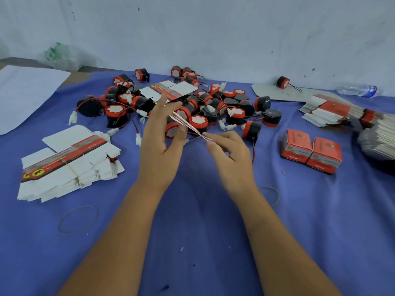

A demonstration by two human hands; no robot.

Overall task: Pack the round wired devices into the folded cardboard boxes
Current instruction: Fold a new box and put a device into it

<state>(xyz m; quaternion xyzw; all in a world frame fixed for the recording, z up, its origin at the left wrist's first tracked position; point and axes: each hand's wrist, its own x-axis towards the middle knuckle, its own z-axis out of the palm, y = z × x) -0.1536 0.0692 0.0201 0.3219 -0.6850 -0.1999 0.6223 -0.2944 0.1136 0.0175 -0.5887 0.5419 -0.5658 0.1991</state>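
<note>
- Fingers (166, 107) of the left hand (162, 133) pinch a flat unfolded box (171, 90) and one end of a stretched rubber band (190, 126).
- Behind the hands, round wired devices (198, 121) lie in a heap on the blue tabletop (192, 231).
- Right hand (228, 154) fingers close narrowly on the band's other end.
- Two folded boxes (312, 153) stand at right.

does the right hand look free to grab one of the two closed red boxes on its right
Probably not yet: the right hand and left hand are pinching a stretched rubber band. The cloth up to the closed boxes is otherwise bare.
</note>
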